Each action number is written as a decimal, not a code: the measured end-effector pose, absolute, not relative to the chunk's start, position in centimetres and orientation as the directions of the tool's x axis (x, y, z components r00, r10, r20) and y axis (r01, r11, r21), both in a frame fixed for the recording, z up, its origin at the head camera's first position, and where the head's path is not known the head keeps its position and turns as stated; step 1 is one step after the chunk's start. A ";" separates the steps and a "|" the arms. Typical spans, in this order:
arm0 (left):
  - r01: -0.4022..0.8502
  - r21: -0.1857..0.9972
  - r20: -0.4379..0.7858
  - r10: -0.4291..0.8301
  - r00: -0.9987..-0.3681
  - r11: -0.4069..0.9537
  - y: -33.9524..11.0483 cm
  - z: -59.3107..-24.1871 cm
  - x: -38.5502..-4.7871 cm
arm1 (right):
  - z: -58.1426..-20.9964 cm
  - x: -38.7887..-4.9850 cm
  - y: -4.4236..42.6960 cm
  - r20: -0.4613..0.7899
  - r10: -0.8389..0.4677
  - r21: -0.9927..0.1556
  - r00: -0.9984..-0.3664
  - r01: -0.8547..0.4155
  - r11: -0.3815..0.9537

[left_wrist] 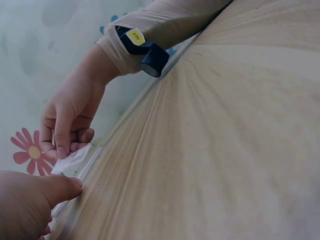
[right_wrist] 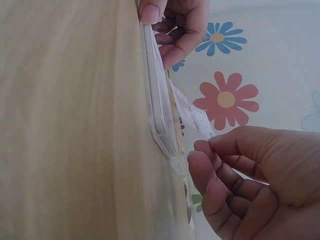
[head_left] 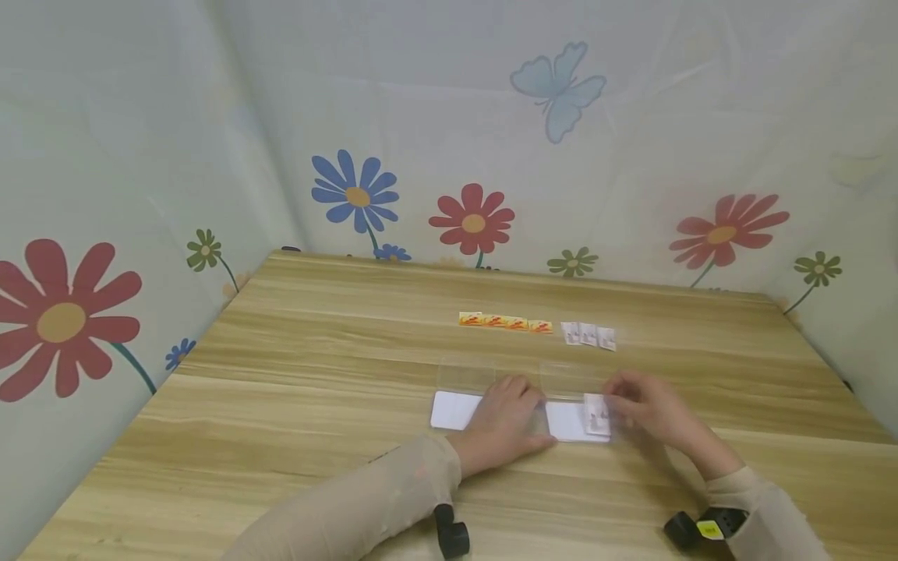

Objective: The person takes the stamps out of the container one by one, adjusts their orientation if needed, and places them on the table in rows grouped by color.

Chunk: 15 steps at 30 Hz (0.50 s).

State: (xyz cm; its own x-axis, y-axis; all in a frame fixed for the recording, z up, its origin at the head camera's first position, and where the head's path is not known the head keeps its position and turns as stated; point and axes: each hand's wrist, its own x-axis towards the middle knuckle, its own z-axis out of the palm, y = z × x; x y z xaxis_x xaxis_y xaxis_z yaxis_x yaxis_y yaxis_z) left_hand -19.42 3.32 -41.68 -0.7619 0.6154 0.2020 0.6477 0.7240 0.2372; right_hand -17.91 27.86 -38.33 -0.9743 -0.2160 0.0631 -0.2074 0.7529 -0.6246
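Two clear plastic boxes with raised lids lie side by side, the left box (head_left: pixel 452 411) and the right box (head_left: pixel 563 422), both with white contents. My left hand (head_left: pixel 503 421) grips the left end of the right box, its thumb (right_wrist: pixel 151 12) against the near side and its fingers curled behind. A small white printed packet (head_left: pixel 596 414) tilts over the right end of that box. Its upper edge is pinched between the thumb and forefinger of my right hand (head_left: pixel 648 409). In the right wrist view the packet (right_wrist: pixel 192 116) slants from fingertips to box.
Behind the boxes runs a row of yellow-and-red packets (head_left: pixel 505 322), with 3 white printed packets (head_left: pixel 589 335) to its right. The wooden table (head_left: pixel 281 405) meets a flower-printed cloth (head_left: pixel 421 101) at its back.
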 end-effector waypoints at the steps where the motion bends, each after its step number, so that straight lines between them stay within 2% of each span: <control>1: 0.647 0.239 0.200 0.616 -0.762 0.724 3.3 -41.7 -19.4 | -38.3 -17.9 27.9 0.067 -0.217 -0.625 -0.974 -0.211 0.752; 15: 0.638 0.251 0.177 0.613 -0.770 0.728 3.3 -41.5 -19.5 | -37.5 -18.0 28.5 0.135 -0.261 -0.649 -0.956 -0.285 0.705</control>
State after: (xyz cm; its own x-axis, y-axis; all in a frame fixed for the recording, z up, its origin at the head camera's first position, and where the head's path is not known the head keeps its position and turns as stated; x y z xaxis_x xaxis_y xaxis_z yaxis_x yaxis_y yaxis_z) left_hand -19.46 3.34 -41.50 -0.7698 0.6132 0.1773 0.6378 0.7281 0.2510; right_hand -17.96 28.49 -37.52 -0.9558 -0.2611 0.1355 -0.2847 0.7051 -0.6495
